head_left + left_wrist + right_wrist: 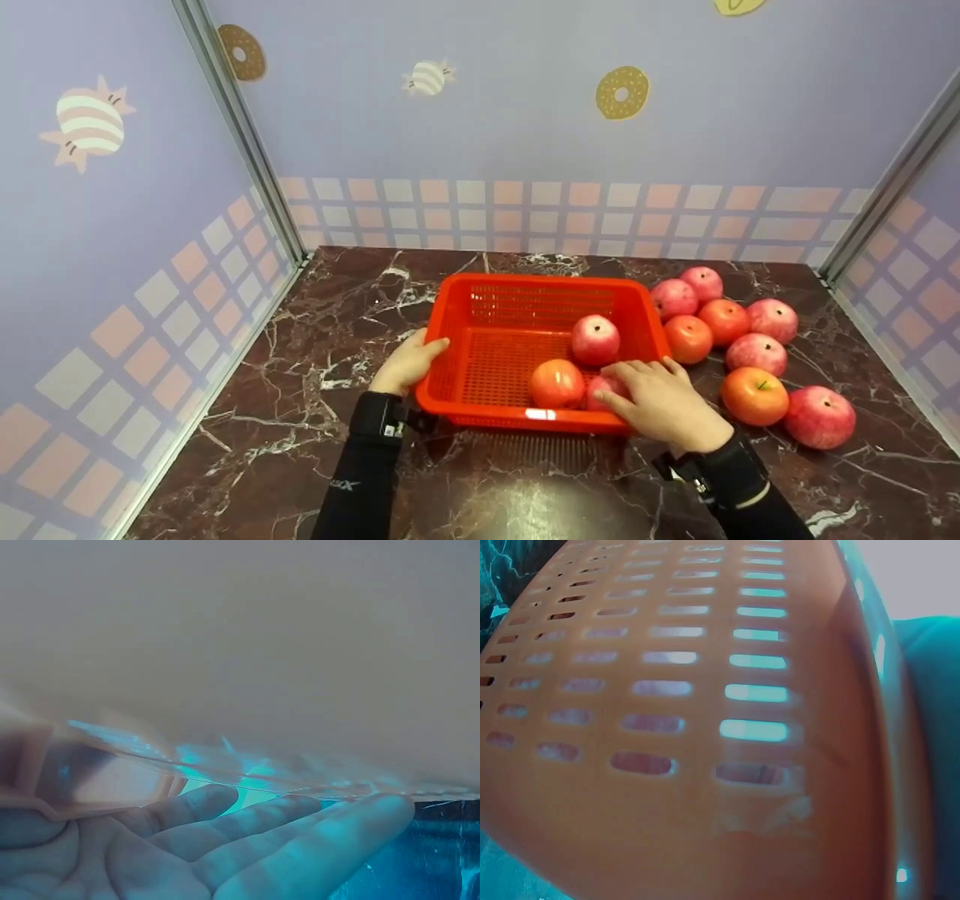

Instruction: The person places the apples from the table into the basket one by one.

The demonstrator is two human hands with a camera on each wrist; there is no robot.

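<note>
Lilac panels point(510, 135) printed with doughnuts, striped sweets and a band of pink and white squares stand around a tabletop point(300, 420) of polished dark maroon stone, crossed by jagged pale veins.

Near the middle of the tabletop sits a glossy orange-red plastic basket point(547, 280), rectangular with rounded corners, a rolled rim and walls and floor pierced by rows of small slots. Both forearms reach in from the near side in smooth black sleeves. The right hand point(664, 405) arches palm down over the basket's near right corner, thumb and forefinger spread around a pink apple point(602, 384) inside; its fingertips partly hide the fruit, but it appears to be gripping it. The left hand point(405, 364) holds the basket's left side, thumb hooked over the rim, the other fingers stretched out beneath.

Beside that pink apple in the basket rests a shiny orange-red apple point(557, 384), and behind them a rounder, speckled rosy apple point(596, 346). To the basket's right lie eight loose apples point(756, 356), waxy and mottled from pink to orange, one with a short green stem point(763, 385).
</note>
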